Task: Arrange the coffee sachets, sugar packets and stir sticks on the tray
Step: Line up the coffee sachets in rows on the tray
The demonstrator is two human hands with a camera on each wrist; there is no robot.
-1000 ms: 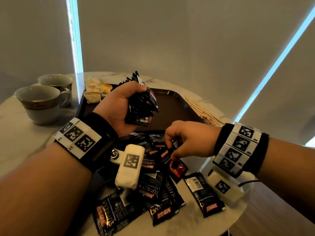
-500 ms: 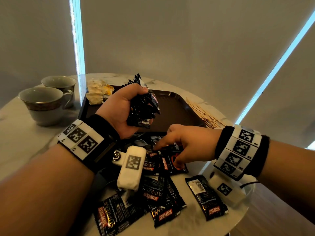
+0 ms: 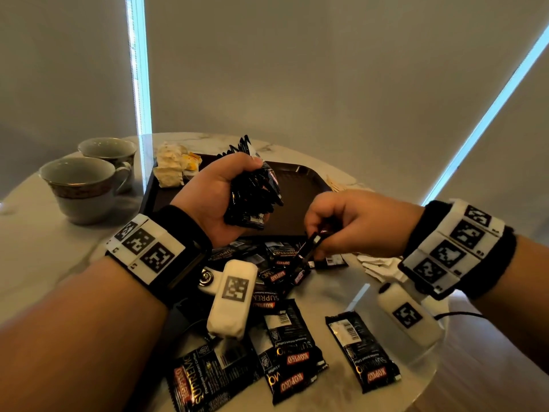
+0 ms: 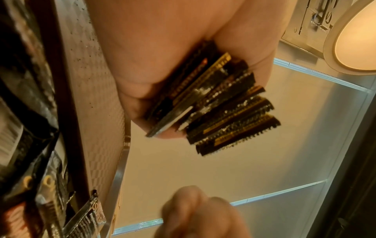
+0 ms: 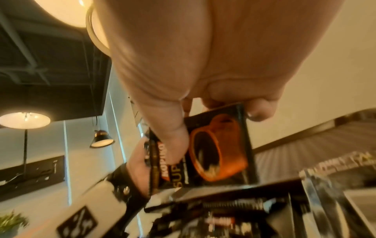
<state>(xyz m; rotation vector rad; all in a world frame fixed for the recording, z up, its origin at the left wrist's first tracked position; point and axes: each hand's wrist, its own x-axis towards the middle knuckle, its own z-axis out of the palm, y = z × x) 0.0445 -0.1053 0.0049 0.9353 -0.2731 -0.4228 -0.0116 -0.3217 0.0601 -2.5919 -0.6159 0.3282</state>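
My left hand [image 3: 219,197] grips a thick stack of black coffee sachets [image 3: 255,191] above the near edge of the dark brown tray [image 3: 300,200]; the stack [image 4: 215,104] fans out of the fist [image 4: 173,67] in the left wrist view. My right hand [image 3: 344,221] pinches one black coffee sachet [image 3: 309,248] and holds it on edge just above the loose sachets [image 3: 285,352] on the table. The right wrist view shows that sachet [image 5: 215,153], with an orange cup print, under the thumb [image 5: 168,141]. Sugar packets [image 3: 175,165] lie at the tray's far left corner. Stir sticks [image 3: 334,185] lie right of the tray, mostly hidden.
Two cups [image 3: 83,185] stand at the left on the round marble table [image 3: 38,248]. White paper scraps [image 3: 377,263] lie under my right wrist. The table's edge [image 3: 421,382] runs close at the lower right.
My right hand has closed on one sachet from the pile and lifted it on edge, moving slightly right. My left hand keeps its stack in the same place.
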